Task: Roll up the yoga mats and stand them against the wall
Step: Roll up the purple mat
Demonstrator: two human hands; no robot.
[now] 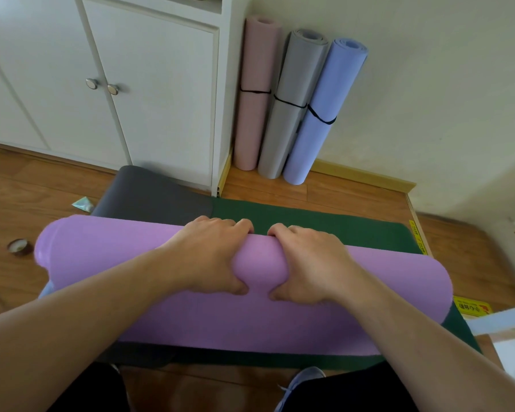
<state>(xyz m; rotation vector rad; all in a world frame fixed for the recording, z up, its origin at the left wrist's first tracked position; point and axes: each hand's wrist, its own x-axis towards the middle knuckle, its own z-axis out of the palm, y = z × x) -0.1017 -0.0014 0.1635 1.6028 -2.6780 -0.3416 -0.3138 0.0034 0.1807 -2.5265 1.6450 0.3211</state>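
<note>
While both hands clamp the purple mat [384, 281] at mid-roll, left hand [211, 257] and right hand [306, 263] curl fingers over its twelve-o'clock edge. Soft, springy foam: it likely unrolls if released, so grip centrally.

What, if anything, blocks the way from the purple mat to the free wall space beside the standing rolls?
Nothing visible does. Both hands, left and right, grip the purple mat; beyond it lie the flat green mat and bare floor up to the wall, right of the blue roll.
</note>
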